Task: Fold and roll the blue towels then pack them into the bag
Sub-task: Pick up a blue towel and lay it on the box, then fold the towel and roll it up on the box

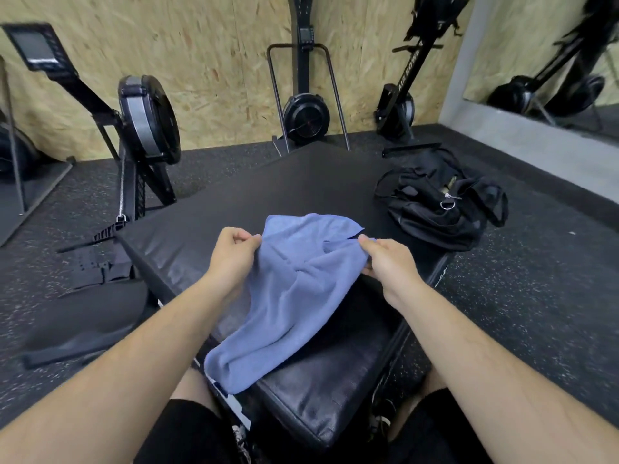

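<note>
A blue towel (288, 289) hangs loose and crumpled between my hands above a black padded bench (321, 390). Its lower end drapes onto the bench's near left edge. My left hand (231, 252) pinches the towel's upper left edge. My right hand (385, 259) pinches the upper right edge. A black duffel bag (442, 202) lies on the far right part of the bench, its top unzipped, with a metal ring showing. Only this one towel is in view.
Black rowing machines (147, 118) stand along the chipboard wall at the back, one close to the bench's left side. Speckled black rubber floor (536, 296) surrounds the bench. A mirror (549, 55) is at the right. My knees in black shorts straddle the bench's near end.
</note>
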